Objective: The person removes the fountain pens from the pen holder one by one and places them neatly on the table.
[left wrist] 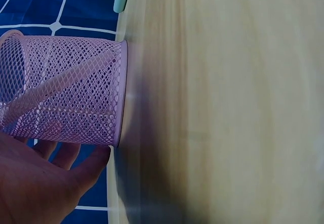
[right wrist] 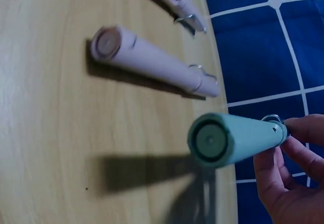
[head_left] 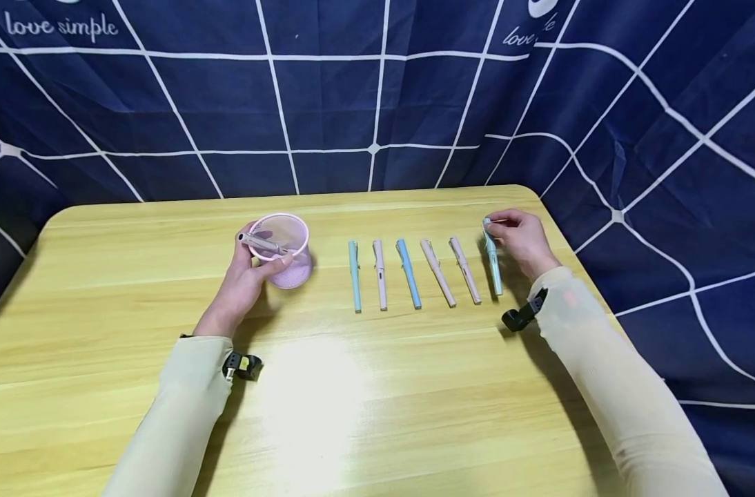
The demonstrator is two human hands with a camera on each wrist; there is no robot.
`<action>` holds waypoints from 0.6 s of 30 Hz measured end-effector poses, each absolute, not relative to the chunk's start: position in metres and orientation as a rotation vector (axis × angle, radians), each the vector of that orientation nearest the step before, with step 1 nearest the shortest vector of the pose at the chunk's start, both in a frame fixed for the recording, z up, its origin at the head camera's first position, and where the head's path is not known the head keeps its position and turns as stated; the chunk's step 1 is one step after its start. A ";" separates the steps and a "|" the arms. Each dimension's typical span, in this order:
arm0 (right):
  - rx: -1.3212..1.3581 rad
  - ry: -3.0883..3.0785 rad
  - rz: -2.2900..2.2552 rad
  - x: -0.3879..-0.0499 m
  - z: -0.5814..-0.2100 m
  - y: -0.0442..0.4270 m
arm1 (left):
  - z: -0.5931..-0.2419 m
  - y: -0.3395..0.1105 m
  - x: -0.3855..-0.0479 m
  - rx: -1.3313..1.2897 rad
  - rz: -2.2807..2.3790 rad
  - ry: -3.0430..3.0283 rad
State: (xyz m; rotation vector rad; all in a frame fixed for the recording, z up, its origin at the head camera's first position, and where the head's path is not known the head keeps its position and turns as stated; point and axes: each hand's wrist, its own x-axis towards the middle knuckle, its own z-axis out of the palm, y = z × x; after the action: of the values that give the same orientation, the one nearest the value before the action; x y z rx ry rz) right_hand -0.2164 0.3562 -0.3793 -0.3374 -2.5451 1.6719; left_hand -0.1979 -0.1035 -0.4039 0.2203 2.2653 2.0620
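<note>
My left hand grips a pink mesh pen holder, thumb on the near side of its rim. One pale pen leans inside, its top end over the rim. On the right, my right hand pinches a mint-green pen by its cap end, between thumb and fingers. In the right wrist view that pen is raised off the tabletop, its shadow beneath. Left of it lie a pale pink pen, another pink pen, a blue pen, a lilac pen and a teal pen.
All this is on a wood-grain table with rounded back corners. A dark blue curtain with white grid lines hangs behind and along the right side. Small black devices sit on both wrists.
</note>
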 end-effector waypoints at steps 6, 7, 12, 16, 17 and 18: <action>-0.332 -2.596 1.611 -0.221 -0.385 0.362 | -0.402 -0.104 -0.198 0.217 2.042 2.281; -0.335 -2.602 1.605 -0.221 -0.386 0.363 | -0.402 -0.104 -0.198 0.211 2.032 2.285; -0.347 -2.630 1.608 -0.223 -0.390 0.365 | -0.402 -0.103 -0.198 0.179 1.993 2.293; -0.362 -2.652 1.610 -0.224 -0.393 0.364 | -0.402 -0.104 -0.198 0.173 1.996 2.293; -0.366 -2.661 1.605 -0.224 -0.394 0.363 | -0.402 -0.104 -0.198 0.174 1.997 2.293; -0.365 -2.672 1.599 -0.225 -0.395 0.362 | -0.402 -0.105 -0.198 0.174 1.995 2.296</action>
State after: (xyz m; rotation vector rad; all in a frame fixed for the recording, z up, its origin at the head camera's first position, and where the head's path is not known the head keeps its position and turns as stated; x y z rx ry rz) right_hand -0.2248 0.3624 -0.3948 -0.3650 -2.6723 1.5994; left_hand -0.1981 -0.1046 -0.4018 0.1744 2.2961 1.9946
